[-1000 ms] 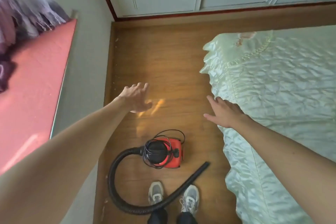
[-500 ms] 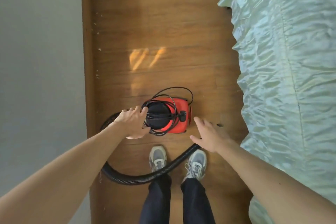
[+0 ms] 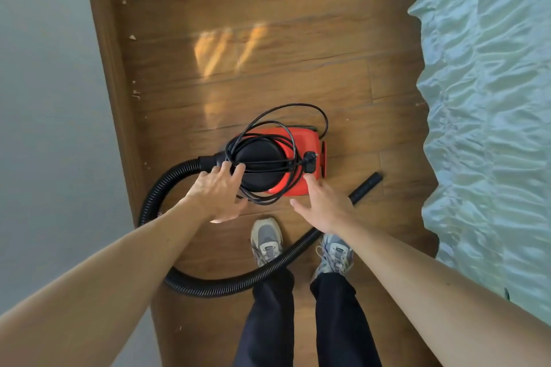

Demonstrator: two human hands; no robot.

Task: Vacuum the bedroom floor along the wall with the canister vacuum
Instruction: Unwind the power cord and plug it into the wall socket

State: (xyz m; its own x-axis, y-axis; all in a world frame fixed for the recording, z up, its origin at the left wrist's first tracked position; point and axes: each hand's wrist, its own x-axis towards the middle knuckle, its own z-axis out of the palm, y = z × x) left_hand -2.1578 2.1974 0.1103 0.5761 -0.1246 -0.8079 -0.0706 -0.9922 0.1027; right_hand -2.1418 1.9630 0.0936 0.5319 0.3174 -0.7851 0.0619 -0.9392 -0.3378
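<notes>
Left hand open on coiled cord; right hand open near plug. Risk: cord snagging, canister vacuum tipping.

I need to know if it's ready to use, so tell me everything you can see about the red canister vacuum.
The canister vacuum is a small red plastic body with a round black top, sitting upright on the wooden floor between wall and bed. Its black power cord is still wound in loops over the top, plug resting on the body, so it is not plugged in. A black ribbed hose leaves its left side and curves past the shoes. The left hand rests on the cord and black top; the right hand reaches toward the plug.
</notes>
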